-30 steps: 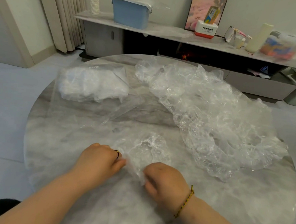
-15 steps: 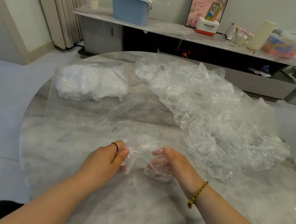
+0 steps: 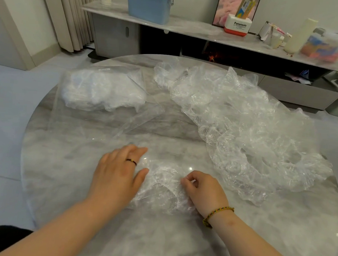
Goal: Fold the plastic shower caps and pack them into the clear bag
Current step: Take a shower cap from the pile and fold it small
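One shower cap (image 3: 164,187) is lying at six o'clock; one clear bag (image 3: 89,123) at eleven; one uncountable cap heap (image 3: 243,132) at two.

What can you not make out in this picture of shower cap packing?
Count of caps in the loose pile: head view, clear layers overlap.
Count inside the clear bag: head view, one white mass.
Print on the bag's label: too small.
Folds of the shower cap: left hand and right hand cover its sides.
The storage box: blurred, cut by right edge.
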Demonstrator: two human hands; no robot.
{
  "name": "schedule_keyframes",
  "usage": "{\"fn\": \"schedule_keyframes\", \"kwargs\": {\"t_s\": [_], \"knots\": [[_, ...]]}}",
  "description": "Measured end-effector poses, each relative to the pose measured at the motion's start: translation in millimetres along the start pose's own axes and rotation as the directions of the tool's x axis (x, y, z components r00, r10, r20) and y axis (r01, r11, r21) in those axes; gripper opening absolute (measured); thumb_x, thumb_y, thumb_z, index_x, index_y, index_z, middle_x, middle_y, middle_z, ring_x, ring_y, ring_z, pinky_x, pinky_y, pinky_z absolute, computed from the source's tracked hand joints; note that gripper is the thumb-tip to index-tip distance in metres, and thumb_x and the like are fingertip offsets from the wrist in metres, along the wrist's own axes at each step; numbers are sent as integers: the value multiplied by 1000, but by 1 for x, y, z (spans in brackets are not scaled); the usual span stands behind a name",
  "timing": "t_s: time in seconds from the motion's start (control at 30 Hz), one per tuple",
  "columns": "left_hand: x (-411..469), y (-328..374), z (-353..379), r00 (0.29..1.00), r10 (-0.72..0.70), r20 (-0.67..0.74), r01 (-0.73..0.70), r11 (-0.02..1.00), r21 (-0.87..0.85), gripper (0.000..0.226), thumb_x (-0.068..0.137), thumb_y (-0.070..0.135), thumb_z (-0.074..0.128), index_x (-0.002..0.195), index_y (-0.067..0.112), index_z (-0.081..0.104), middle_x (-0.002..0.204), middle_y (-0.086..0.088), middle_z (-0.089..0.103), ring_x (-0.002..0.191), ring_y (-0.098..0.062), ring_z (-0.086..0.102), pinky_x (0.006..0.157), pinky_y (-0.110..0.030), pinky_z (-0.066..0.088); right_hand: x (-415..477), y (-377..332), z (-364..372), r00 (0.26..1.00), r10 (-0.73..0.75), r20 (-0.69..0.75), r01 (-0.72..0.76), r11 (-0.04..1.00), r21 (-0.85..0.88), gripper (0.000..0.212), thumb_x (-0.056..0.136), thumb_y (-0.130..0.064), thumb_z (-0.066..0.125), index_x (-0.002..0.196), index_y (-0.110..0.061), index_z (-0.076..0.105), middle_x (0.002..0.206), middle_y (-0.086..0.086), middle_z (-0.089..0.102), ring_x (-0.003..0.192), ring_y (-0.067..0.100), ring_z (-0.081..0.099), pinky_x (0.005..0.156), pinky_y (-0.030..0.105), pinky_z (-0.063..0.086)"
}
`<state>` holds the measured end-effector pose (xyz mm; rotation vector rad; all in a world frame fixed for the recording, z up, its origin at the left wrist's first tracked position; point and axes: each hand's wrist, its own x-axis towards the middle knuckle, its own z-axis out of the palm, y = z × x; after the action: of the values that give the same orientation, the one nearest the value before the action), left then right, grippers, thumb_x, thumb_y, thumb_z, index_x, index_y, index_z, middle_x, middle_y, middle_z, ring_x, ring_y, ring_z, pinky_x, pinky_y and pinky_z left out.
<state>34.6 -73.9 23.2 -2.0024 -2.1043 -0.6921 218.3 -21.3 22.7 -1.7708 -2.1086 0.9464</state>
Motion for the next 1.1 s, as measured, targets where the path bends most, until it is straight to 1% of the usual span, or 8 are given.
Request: {"fn": "schedule_keyframes", "kwargs": {"t_s": [0.17,0.23,0.3,0.4,0.53,0.63,0.77,1.1], "knots": [[-15,17,26,974,182,132,-185,983,12,73,100,37,2,108,10,69,112,-7,67,113,-19,50,104,-29,12,-4,-6,-1,999,-7,-37,2,990,-143,22,94,-32,46,113,-23,46,68,-11,47,65,11,49,61,24,42],[-19,16,35,963,175,204,-190,980,55,65,99,38,11,110,9,67,116,-7,66,115,-18,47,106,-29,10,-6,-9,0,985,-123,-121,86,958,-274,33,94,-24,43,127,-22,41,92,-9,53,82,12,56,68,24,45],[-21,14,40,951,147,272,-174,982,77,57,92,42,24,111,10,67,117,-6,65,115,-20,54,106,-28,10,-3,-6,8,854,-428,-297,264,847,-462,36,85,-17,40,118,-17,54,108,0,61,96,20,62,76,28,51],[-21,12,43,938,122,326,-159,983,87,57,78,44,34,108,10,69,115,-4,66,105,-18,64,102,-26,11,-2,-3,28,739,-624,-253,436,730,-527,39,92,-25,29,104,-16,65,113,5,67,109,20,55,92,34,44],[-19,12,41,925,139,352,-173,983,66,54,83,42,32,106,10,70,113,-4,67,102,-17,65,101,-25,11,-3,4,38,849,-524,-70,390,709,-587,68,99,-37,-2,114,-19,62,116,0,66,111,14,58,97,30,36],[-19,13,41,911,140,388,-174,983,55,64,98,39,13,107,10,69,113,-5,67,102,-17,65,101,-25,12,-1,7,38,895,-446,-11,346,709,-615,75,99,-37,-2,108,-16,69,115,-1,66,104,14,64,97,32,30],[-19,12,42,904,154,399,-201,977,77,54,79,39,34,106,9,70,113,-5,67,103,-18,65,103,-25,11,-2,5,37,922,-386,25,323,734,-597,75,99,-36,-3,109,-17,69,116,-2,66,105,13,64,100,26,24],[-21,13,42,813,152,562,-224,973,61,54,83,39,32,107,8,69,116,-4,65,108,-16,62,104,-27,9,-8,3,37,937,-322,137,337,724,-602,74,98,-34,-3,111,-17,68,118,-2,65,108,13,62,102,27,21]]}}
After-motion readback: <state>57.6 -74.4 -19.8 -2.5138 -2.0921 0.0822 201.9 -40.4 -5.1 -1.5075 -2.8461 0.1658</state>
